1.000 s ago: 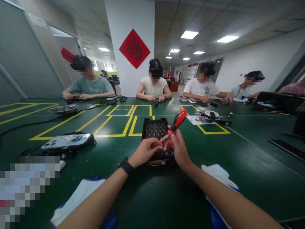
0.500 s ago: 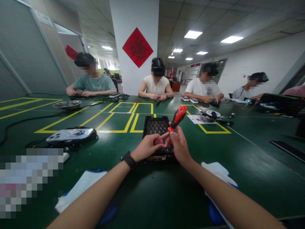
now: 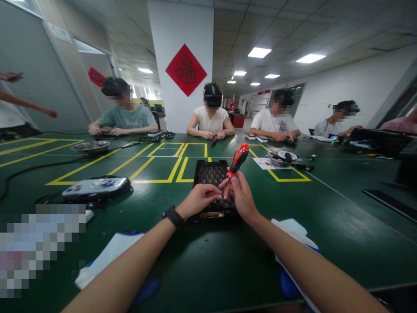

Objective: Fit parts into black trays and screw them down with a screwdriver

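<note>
My right hand point(image 3: 243, 198) is closed on a screwdriver point(image 3: 239, 157) with a red and black handle. The handle tilts up and to the right, while the shaft points down towards my left fingertips. My left hand point(image 3: 202, 199), with a dark watch on the wrist, has its thumb and fingers pinched together at the screwdriver's lower end; what they hold is too small to name. Beneath both hands lies a black case point(image 3: 211, 170) with rows of small metallic pieces in it. The hands cover part of this case.
Blue-and-white gloves point(image 3: 109, 256) lie under my left forearm, another point(image 3: 293, 230) by the right. To the left is a pale device with cables point(image 3: 96, 187). Metal bowls point(image 3: 90, 146) stand farther back. Several people sit across the green table point(image 3: 325, 204); another person's arm point(image 3: 29, 104) shows at far left.
The left fingers have opened slightly and shifted around the screwdriver's lower end. The view has turned a little. A person's arm has appeared at the far left.
</note>
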Tool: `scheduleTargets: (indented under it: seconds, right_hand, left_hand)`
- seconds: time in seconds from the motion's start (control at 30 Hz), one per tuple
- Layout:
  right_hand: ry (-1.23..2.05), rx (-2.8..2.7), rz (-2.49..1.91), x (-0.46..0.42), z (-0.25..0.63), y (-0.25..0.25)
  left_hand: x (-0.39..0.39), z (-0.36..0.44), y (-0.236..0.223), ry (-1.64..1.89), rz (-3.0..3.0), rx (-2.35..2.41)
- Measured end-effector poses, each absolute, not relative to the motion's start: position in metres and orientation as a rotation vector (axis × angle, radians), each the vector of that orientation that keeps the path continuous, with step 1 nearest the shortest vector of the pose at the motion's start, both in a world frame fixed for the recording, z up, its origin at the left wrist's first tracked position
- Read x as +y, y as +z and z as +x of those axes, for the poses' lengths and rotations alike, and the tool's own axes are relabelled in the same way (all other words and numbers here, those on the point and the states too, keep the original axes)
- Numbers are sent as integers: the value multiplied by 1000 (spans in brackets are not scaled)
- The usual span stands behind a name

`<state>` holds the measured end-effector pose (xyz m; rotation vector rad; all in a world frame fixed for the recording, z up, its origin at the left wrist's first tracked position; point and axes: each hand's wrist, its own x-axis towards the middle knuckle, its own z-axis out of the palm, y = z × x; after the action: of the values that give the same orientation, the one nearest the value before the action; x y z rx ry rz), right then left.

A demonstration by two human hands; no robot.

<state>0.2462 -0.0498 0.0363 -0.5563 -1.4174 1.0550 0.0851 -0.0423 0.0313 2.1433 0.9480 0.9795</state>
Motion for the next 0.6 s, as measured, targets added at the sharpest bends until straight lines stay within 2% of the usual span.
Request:
scheduleTargets:
  seconds: [0.3,0.6]
  right_hand:
    - [1088,-1417,-559,-52,244,37]
    - [1192,-1399,-534,-50,246,37]
  left_hand:
    - [-40,87,27,1007,2139,1026]
    - [-42,85,31,946,2167,890]
